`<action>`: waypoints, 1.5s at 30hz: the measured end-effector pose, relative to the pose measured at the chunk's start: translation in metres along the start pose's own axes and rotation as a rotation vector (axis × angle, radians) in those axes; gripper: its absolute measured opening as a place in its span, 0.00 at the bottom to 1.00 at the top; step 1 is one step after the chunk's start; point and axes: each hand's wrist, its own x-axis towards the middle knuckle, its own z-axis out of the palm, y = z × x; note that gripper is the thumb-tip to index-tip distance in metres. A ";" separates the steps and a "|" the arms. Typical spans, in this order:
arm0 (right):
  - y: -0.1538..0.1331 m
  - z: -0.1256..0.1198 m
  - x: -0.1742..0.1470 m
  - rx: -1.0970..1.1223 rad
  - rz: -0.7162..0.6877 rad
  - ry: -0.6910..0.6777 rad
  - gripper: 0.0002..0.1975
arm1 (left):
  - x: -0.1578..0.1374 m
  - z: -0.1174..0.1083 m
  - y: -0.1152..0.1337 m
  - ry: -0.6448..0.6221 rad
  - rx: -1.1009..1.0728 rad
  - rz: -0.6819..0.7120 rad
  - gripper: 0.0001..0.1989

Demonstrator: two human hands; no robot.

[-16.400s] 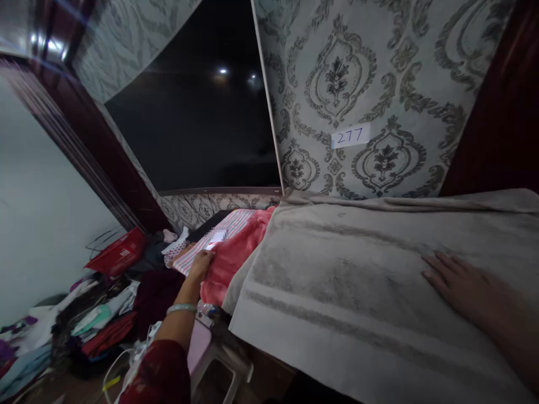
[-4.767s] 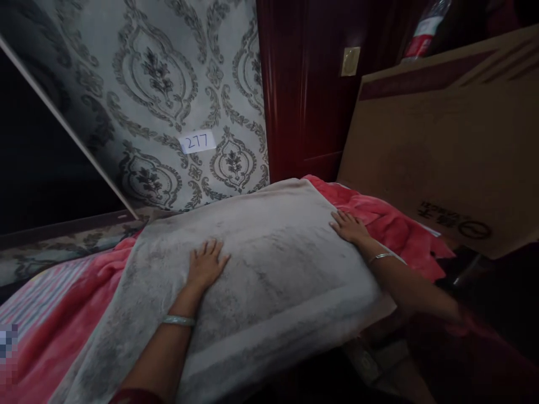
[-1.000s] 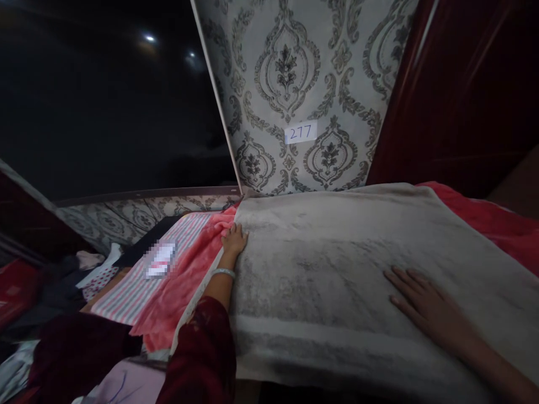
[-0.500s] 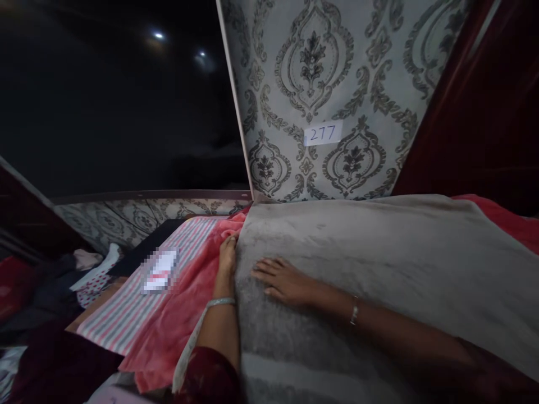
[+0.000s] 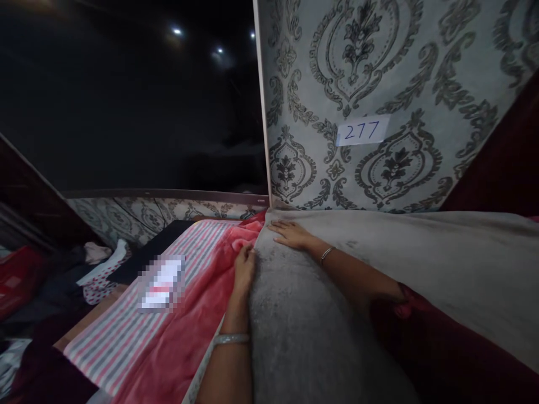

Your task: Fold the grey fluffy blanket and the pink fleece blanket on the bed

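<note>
A grey plush blanket point(image 5: 303, 314) is spread over the surface in front of me. My left hand point(image 5: 245, 269) is closed at its left edge, its fingers bent over the border beside a red plush blanket point(image 5: 202, 320). Near the far left corner, my right hand point(image 5: 289, 233) lies flat on the grey blanket, palm down with fingers stretched out. The red blanket comes out rumpled from beneath the grey one and is bunched close to my left fingertips.
A striped cloth point(image 5: 126, 322) lies left of the red blanket, with a blurred-out phone-like object point(image 5: 164, 283) on it. Behind stands a large dark screen point(image 5: 126, 112). Patterned wallpaper point(image 5: 295, 101) bears a paper label point(image 5: 362, 131) reading 277. Clothes point(image 5: 99, 286) are heaped at far left.
My right hand has slid forward over the grey blanket to its far left corner. The left hand stays on the edge. The view has shifted to the left.
</note>
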 end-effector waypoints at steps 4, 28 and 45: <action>0.008 -0.010 0.013 0.017 0.080 0.026 0.28 | 0.001 0.000 -0.001 0.010 0.033 -0.031 0.20; -0.053 -0.016 0.013 -0.026 0.069 0.059 0.27 | 0.010 0.010 -0.024 0.049 0.385 0.293 0.18; 0.015 -0.039 -0.107 -0.183 0.307 0.153 0.30 | 0.002 0.013 0.006 0.029 0.595 0.322 0.20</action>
